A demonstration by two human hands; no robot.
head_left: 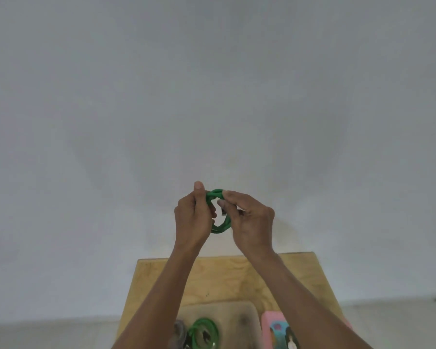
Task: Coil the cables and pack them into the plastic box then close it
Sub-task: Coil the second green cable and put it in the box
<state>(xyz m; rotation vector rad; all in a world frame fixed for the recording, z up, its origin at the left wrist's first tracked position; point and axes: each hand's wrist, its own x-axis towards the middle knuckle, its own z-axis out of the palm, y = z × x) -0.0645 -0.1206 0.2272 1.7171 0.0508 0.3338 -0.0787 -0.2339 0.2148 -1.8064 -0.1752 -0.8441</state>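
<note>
Item: green cable (218, 217), in process of coiling. It is being held up in the air, well above the wooden table (227, 275) and beyond its far edge, in front of a plain pale wall.

Progress, as judged: one coiled green cable (204, 332) is already lying inside the clear plastic box (247, 311), which is sitting on the table at its near edge. A grey bundle (179, 331) is lying in the box just left of that coil; whether it is another cable cannot be told. The box is standing open. The pink lid (272, 321), bearing a printed picture, is lying on the table just right of the box. Remaining: finishing this coil, packing it into the box, fitting the lid.

Grip: the left hand (193, 217) is curling round the left side of the loop, thumb raised above it. The right hand (249, 217) is pinching the top of the loop between thumb and forefinger, its other fingers curled behind the right side. The loop's lower arc is hanging free between the two palms. A dark connector end is showing inside the loop, near the right fingertips.
</note>
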